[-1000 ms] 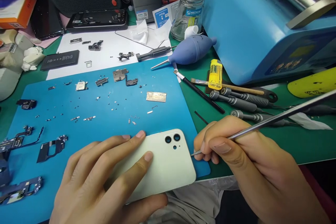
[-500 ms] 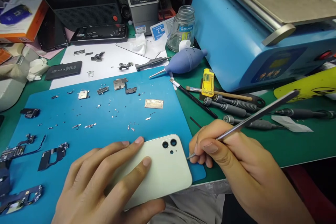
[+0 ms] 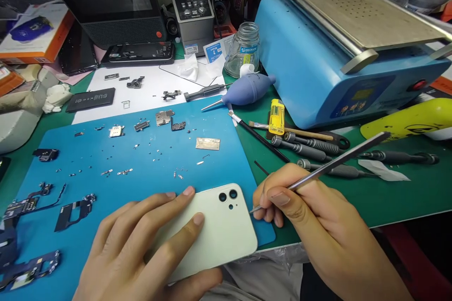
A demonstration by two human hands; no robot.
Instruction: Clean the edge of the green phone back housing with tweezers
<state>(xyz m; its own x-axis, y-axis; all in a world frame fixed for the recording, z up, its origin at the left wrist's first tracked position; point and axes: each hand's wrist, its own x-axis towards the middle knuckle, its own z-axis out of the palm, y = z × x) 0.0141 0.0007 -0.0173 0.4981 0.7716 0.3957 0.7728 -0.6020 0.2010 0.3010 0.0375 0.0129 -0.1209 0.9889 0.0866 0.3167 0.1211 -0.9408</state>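
Nearest, the left hand (image 3: 141,240) grips the pale phone housing (image 3: 222,240) at the near edge of the blue mat (image 3: 226,169); the right hand (image 3: 300,211) pinches a metal tool (image 3: 332,164), tip at the camera end. Low, light pressure suits; loose parts (image 3: 141,125) lie beyond.

Green worktop (image 3: 374,202): blue mat (image 3: 229,164), white paper (image 3: 148,93), grey screwdrivers (image 3: 305,150), large blue machine (image 3: 300,56) directly on it.

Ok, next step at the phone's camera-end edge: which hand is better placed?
Right hand, I'd say: it holds the tool pen-style, tip at that edge of the phone. The left hand lies spread over the phone's back, likely better suited to steadying it.
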